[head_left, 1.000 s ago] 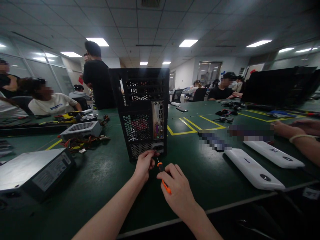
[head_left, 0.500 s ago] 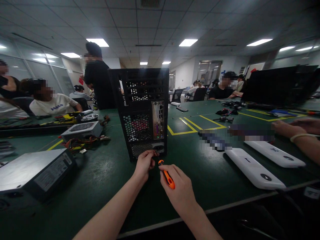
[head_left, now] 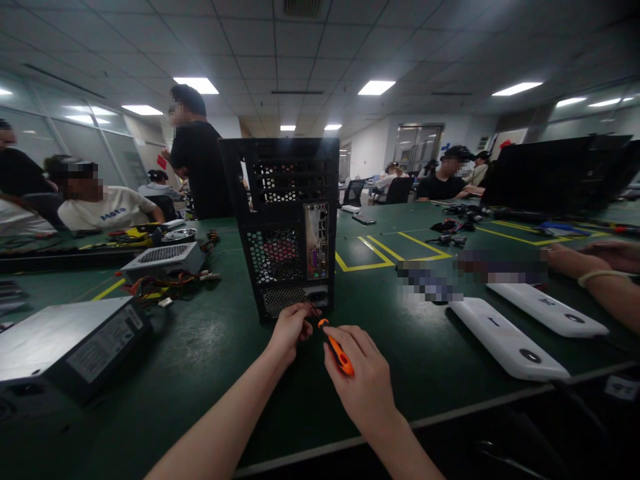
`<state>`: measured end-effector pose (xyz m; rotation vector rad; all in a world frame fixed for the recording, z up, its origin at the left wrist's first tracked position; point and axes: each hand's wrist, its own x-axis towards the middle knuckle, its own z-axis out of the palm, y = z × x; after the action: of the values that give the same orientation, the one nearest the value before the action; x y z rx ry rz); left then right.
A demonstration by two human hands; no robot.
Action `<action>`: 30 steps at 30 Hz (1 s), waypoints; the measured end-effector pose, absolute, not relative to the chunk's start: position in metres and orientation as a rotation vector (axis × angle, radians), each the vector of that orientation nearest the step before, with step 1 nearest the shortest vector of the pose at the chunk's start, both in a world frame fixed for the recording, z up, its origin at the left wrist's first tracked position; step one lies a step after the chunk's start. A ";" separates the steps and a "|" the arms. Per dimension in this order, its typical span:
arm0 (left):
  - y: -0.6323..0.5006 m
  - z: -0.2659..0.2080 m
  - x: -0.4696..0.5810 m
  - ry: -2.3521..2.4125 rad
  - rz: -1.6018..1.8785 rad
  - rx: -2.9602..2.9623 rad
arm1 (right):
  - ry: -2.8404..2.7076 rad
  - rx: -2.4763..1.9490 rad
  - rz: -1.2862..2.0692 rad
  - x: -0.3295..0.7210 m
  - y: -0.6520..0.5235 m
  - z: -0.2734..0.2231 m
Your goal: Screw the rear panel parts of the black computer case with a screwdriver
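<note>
A black computer case [head_left: 295, 220] stands upright on the green table, its rear side with ports and perforated panels facing me. My right hand [head_left: 363, 373] is closed round the orange and black handle of a screwdriver [head_left: 341, 355], its thin shaft pointing up and left at the case's lower edge. Right by the shaft's tip, my left hand [head_left: 290, 329] is closed in a pinch at the bottom of the power supply [head_left: 285, 300] fitted in the case. Whatever lies between those fingertips is too small to make out.
A loose power supply [head_left: 75, 347] lies at the left, with another power supply [head_left: 163, 260] and its cables behind it. Two white devices [head_left: 505, 337] lie at the right near a co-worker's hands [head_left: 585, 260]. A dark monitor [head_left: 555, 173] stands farther back.
My right hand and the screwdriver handle have shifted slightly to the right, and the fingers lie a little straighter along it. The left hand stays almost in place at the case.
</note>
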<state>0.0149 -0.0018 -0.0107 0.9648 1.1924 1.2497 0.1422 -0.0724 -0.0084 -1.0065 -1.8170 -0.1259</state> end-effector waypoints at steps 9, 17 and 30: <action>-0.001 -0.012 0.016 1.167 1.317 0.980 | -1.835 -1.096 -0.039 0.144 -0.075 -0.008; -0.001 -0.012 0.015 1.149 1.286 1.040 | -1.991 -0.929 -0.116 0.138 -0.077 -0.003; -0.003 -0.009 0.014 1.169 1.250 1.024 | -1.871 -1.034 -0.133 0.140 -0.074 -0.013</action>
<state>0.0144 -0.0029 -0.0089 1.0235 1.1689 1.2499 0.1405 -0.0736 -0.0129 -1.0338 -1.8708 -0.1327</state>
